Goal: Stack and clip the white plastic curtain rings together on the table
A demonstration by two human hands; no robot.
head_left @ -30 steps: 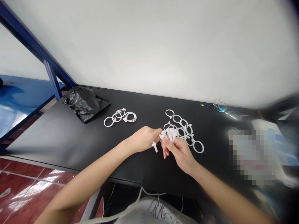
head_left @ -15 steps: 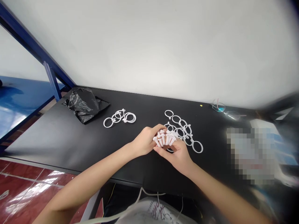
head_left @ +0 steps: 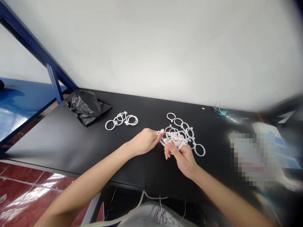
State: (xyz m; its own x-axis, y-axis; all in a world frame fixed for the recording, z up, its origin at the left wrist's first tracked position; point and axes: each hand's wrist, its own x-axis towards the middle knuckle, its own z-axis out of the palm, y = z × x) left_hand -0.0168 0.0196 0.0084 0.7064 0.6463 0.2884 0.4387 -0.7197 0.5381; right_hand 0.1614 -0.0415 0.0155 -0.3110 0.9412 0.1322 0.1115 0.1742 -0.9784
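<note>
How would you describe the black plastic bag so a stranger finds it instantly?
Start at the black table and follow it to its far left corner, beside the blue frame. There lies the black plastic bag, left of the smaller group of white rings. Unlike those, it is crumpled and shiny.

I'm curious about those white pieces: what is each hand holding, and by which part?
Left hand: a white piece, apparently by its small looped end. Right hand: bunch of white pieces, gripped part unclear.

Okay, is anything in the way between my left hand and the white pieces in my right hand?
Nothing visible: your left hand, pinching a white part, is right beside the white pieces in your right hand.
</note>
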